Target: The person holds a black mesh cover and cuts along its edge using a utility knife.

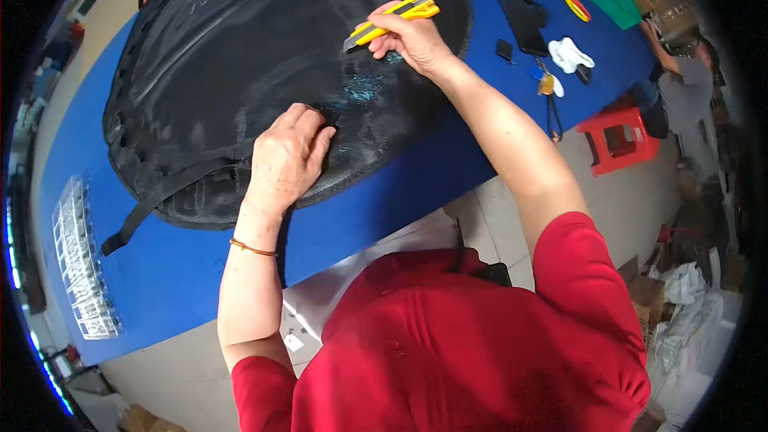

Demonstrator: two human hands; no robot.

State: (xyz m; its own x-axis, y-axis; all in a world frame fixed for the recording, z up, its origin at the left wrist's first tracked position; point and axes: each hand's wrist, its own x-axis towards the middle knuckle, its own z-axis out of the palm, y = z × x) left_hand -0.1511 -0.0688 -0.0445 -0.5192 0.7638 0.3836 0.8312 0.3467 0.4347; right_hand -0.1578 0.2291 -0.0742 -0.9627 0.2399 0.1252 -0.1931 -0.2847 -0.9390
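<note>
My right hand [406,42] grips a yellow utility knife [404,16], its blade end pointing down and left just over a large black mesh cover [240,72]. The mesh cover lies spread on the blue table. My left hand [292,150] rests on its near part, fingers curled in and tips hidden, so I cannot tell what they pinch. Between my hands, bluish-green bits or scuffs [362,90] show on the mesh. A black strap [172,184] runs from beside my left hand out past the cover's left edge.
On the blue table [184,288] stands a clear plastic rack [80,264] at left. At right lie red-and-yellow scissors [574,6], a black phone-like slab [524,26], a white crumpled cloth [570,54] and keys [547,84]. A red stool [618,140] and another person [688,88] are beyond.
</note>
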